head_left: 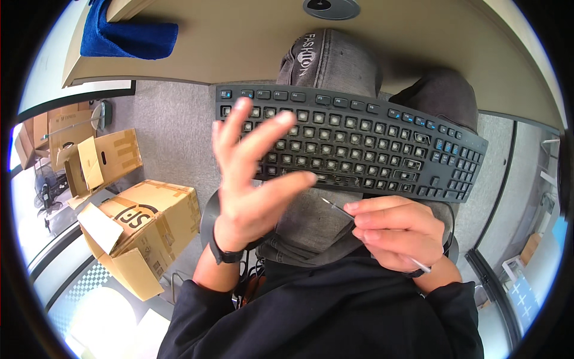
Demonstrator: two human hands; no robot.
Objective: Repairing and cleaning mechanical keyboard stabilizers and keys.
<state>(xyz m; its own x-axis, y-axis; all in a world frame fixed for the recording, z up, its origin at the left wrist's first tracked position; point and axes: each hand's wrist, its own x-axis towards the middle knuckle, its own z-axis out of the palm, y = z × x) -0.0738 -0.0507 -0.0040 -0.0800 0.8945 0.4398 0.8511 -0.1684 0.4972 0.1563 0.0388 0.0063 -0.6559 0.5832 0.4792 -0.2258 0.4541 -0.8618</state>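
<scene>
A black keyboard (448, 179) lies across my lap, with its keycaps off over the main block; the top row and right-side keys still carry caps. My left hand (245, 173) is raised over the keyboard's left part, fingers spread and holding nothing. Below the keyboard's middle, my right hand (397, 230) grips a slim pointed tool (335, 206); its pale rear end sticks out beneath my fingers. The tool's tip sits just off the keyboard's lower edge.
A beige desk (227, 36) spans beyond my knees, with a blue cloth (119, 39) at its left. Cardboard boxes (155, 227) stand on the left beside glass partitions. My legs in grey jeans (329, 57) reach under the desk.
</scene>
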